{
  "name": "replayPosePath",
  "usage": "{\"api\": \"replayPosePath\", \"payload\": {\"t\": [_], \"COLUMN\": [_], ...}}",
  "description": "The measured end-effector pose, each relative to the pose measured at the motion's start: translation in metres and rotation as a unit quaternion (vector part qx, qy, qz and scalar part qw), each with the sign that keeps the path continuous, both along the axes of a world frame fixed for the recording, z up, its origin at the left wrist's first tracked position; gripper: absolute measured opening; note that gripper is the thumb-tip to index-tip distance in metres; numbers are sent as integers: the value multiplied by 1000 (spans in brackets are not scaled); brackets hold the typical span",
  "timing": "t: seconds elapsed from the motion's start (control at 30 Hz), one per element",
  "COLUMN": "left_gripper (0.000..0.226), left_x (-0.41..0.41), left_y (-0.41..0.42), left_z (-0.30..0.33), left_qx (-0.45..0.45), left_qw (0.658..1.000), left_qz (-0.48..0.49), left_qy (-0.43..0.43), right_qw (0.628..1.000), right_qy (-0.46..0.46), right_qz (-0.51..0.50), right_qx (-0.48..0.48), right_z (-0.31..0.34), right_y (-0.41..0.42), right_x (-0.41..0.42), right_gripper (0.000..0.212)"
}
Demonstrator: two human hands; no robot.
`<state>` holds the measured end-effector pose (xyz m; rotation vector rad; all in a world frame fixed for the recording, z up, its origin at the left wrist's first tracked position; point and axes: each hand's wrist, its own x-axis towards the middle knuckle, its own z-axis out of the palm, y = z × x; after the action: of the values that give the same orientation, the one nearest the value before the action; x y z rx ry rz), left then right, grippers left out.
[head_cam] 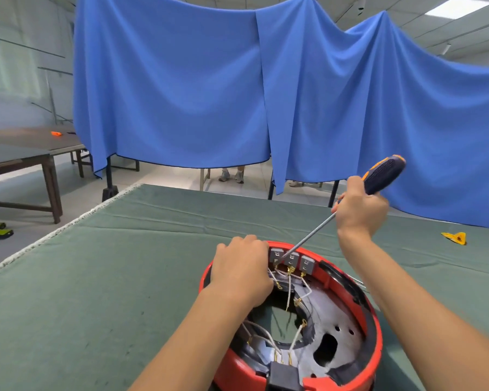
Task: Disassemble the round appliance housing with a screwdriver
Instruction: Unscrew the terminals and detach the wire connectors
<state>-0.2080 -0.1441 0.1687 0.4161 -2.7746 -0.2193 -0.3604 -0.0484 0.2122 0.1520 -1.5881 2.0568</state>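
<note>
A round red housing [374,320] lies open side up on the green table cloth, showing white wires, brass terminals and a black inner ring. Three grey switch blocks [292,259] sit inside its far rim. My left hand [242,269] grips the far left rim of the housing, fingers curled over the edge. My right hand [360,210] holds a screwdriver [384,174] by its dark blue and orange handle. The long metal shaft slants down to the left, and its tip rests at the leftmost grey block.
The green cloth [124,277] covers the table. A small yellow piece [455,238] lies at the far right. Blue curtains [237,94] hang behind the table, with a person's feet below them. Wooden tables [26,153] stand at the left.
</note>
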Motion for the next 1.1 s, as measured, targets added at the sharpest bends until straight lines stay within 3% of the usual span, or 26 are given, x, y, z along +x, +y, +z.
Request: {"api": "replayPosePath", "payload": {"t": [0.2, 0.3, 0.43, 0.53, 0.67, 1.1], "left_gripper": [35, 33, 29, 24, 35, 39], "left_x": [-4, -5, -4, -4, -4, -5], "left_y": [-3, -3, -4, -4, -5, -5], "left_z": [-3, -3, -1, 0, -3, -5], "left_qx": [-3, 7, 48, 73, 80, 94], "left_qw": [1000, 1000, 998, 996, 995, 993], "left_qz": [11, 20, 21, 28, 24, 23], "left_qy": [10, 15, 34, 49, 61, 73], "right_qw": [999, 997, 989, 989, 989, 986], "right_qy": [-29, -15, 6, 40, 78, 68], "right_qz": [28, 50, 33, 24, 31, 25], "right_qx": [7, -64, -142, -141, -125, -148], "right_z": [-7, -5, 4, 5, -1, 3], "right_y": [-14, -6, 16, 30, 34, 36], "right_x": [-12, -6, 8, 21, 35, 33], "right_gripper": [23, 15, 20, 27, 32, 32]}}
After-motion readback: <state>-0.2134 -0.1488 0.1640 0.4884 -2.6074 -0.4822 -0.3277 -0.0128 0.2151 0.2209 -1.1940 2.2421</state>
